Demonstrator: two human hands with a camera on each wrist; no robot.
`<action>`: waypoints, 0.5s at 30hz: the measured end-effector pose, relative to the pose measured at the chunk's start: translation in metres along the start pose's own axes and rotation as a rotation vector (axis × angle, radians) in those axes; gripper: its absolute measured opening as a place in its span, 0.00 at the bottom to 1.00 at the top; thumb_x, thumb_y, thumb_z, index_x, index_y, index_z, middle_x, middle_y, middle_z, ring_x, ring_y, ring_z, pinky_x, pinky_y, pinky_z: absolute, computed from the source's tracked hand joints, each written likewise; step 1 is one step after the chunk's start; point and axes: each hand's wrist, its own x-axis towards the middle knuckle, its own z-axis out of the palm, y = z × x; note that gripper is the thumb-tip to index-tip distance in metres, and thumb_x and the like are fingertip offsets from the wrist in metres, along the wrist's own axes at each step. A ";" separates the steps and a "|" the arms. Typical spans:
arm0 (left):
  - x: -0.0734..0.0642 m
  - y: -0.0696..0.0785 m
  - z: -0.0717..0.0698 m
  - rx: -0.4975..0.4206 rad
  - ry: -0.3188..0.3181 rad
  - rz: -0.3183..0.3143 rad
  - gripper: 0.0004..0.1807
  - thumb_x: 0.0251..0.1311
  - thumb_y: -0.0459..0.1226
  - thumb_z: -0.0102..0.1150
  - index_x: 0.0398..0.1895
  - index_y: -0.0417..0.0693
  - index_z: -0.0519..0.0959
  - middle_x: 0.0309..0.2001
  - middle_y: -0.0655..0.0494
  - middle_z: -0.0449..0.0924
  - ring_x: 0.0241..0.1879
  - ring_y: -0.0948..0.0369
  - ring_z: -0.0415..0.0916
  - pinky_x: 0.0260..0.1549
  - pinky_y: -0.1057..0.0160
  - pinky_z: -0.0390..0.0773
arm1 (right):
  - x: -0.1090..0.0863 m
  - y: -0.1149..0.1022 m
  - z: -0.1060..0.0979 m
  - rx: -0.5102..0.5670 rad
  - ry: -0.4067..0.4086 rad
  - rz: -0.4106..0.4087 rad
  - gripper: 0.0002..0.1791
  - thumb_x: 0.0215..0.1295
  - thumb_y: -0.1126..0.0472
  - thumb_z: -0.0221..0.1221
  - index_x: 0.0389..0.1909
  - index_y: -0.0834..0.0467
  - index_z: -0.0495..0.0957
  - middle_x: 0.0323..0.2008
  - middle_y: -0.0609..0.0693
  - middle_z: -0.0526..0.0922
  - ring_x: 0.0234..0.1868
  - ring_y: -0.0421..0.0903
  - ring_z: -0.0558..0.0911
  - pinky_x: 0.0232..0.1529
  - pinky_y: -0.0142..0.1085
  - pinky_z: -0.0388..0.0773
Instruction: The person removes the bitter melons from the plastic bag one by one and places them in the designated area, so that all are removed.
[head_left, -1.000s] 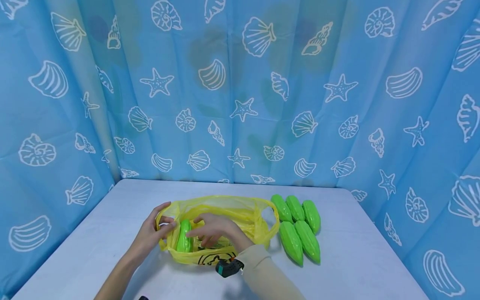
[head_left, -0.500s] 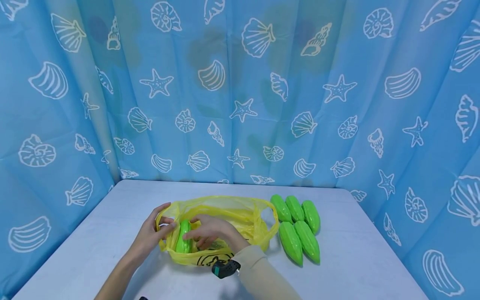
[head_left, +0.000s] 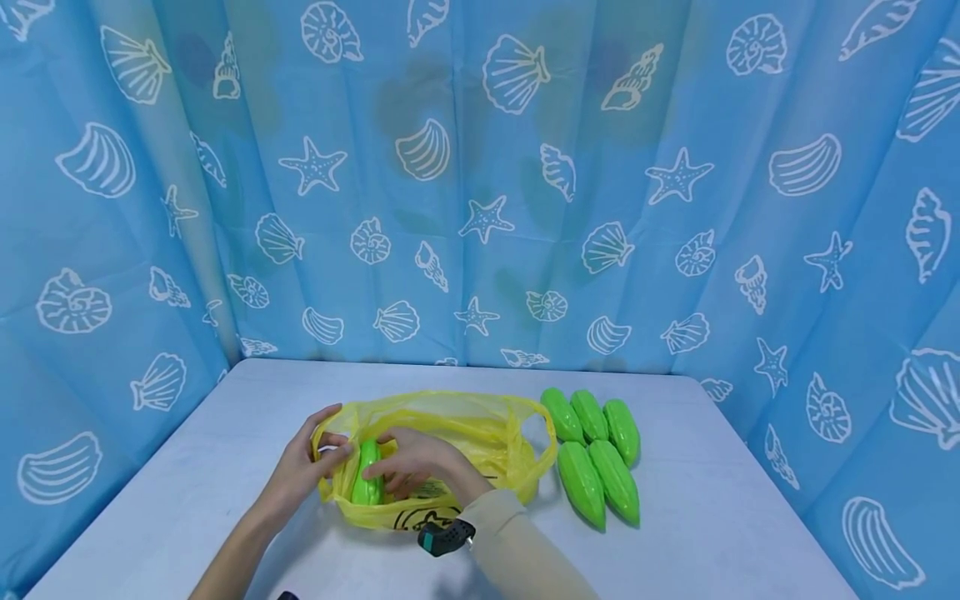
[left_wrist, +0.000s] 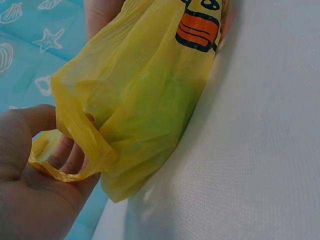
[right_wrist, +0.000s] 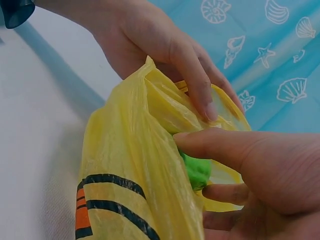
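Note:
On the table a yellow plastic bag (head_left: 480, 437) lies with its mouth spread. My left hand (head_left: 300, 462) holds the bag's left handle and rim, its fingers through the loop, as the left wrist view shows too. Inside the bag's left end is a glossy green cucumber-shaped piece (head_left: 367, 483). My right hand (head_left: 423, 458) reaches into the bag from the right, with thumb and fingers about this piece. In the right wrist view, the thumb lies along the green piece (right_wrist: 196, 171) and other fingers bend beneath it; part of the piece is hidden behind the bag.
Several matching green pieces (head_left: 600, 458) lie in two rows to the right of the bag, close to its right handle. A blue curtain (head_left: 480, 275) with white shell prints hangs behind the white table (head_left: 712, 492). A dark wrist camera (head_left: 446, 537) sits near the bag's front.
My right hand has moved slightly left, its thumb further over the green piece in the bag. My left hand has stayed in place on the bag handle.

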 end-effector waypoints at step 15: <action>0.001 -0.002 0.001 0.004 -0.003 0.006 0.38 0.66 0.43 0.60 0.75 0.62 0.53 0.50 0.47 0.76 0.42 0.59 0.75 0.35 0.68 0.78 | 0.002 0.000 0.003 0.044 0.000 0.009 0.40 0.59 0.53 0.69 0.69 0.58 0.62 0.42 0.55 0.78 0.33 0.53 0.86 0.35 0.45 0.85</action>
